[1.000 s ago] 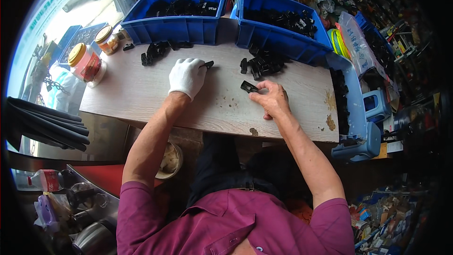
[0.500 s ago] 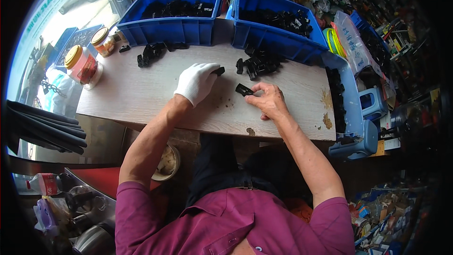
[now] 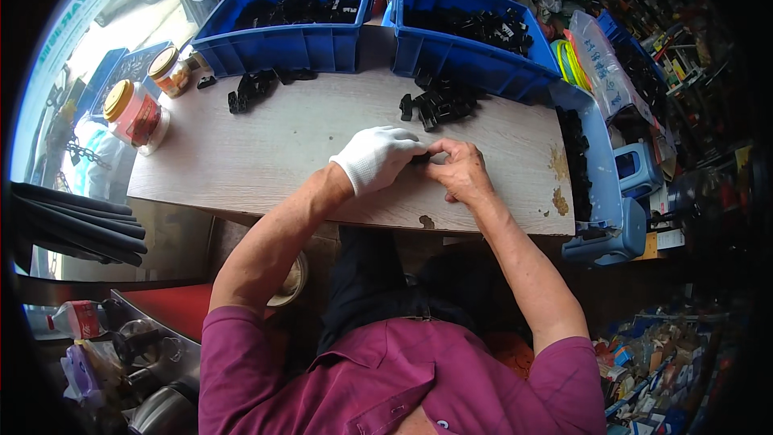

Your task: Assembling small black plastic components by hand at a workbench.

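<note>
Over the middle of the pale wooden table (image 3: 282, 161), my two hands meet at the fingertips. My left hand (image 3: 375, 159), in a white knitted glove, is closed, with its fingers against those of my right hand. My bare right hand (image 3: 462, 172) pinches a small black plastic part (image 3: 420, 159), mostly covered by the fingers. Whether a second piece is in the left fingers is hidden. Just beyond the hands lies a loose pile of black plastic parts (image 3: 440, 105). Another, smaller group of black parts (image 3: 254, 89) rests at the far left of the table.
Two blue bins hold black parts along the far edge, a left bin (image 3: 278, 50) and a right bin (image 3: 471, 68). Two lidded jars (image 3: 135, 115) stand at the left. A lighter blue bin (image 3: 602, 163) adjoins the table's right side. Cluttered goods fill the right background.
My left hand has moved right and slightly nearer with its black piece, joining my right hand. The right hand has stayed almost in place, and its part is now largely covered.
</note>
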`<state>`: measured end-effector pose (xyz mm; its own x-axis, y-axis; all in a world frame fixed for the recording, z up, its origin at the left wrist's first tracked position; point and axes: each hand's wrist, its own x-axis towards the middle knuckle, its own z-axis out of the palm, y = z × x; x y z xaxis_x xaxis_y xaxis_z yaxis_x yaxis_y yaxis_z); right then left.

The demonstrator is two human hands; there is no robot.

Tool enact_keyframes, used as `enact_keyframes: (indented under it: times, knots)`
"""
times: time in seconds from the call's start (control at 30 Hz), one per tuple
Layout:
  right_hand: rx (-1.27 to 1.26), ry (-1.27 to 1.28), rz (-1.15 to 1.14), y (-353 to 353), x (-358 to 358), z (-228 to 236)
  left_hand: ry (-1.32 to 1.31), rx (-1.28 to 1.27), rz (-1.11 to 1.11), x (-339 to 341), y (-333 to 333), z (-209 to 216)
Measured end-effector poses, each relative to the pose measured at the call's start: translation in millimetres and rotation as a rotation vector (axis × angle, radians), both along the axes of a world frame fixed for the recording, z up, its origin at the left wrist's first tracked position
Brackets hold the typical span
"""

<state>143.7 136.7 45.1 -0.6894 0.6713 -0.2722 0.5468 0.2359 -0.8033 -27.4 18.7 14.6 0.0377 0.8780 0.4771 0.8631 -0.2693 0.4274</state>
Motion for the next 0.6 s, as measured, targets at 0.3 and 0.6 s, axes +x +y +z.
enact_keyframes:
  times: [0.3, 0.6]
  knots:
    - [0.026, -0.018, 0.101, 4, -2, 3, 0.159, 0.102, 0.076, 14, -12, -6]
    - [0.006, 0.070, -0.003, 3, 10, -6, -0.079, 0.213, 0.310, 6, -15, -8]
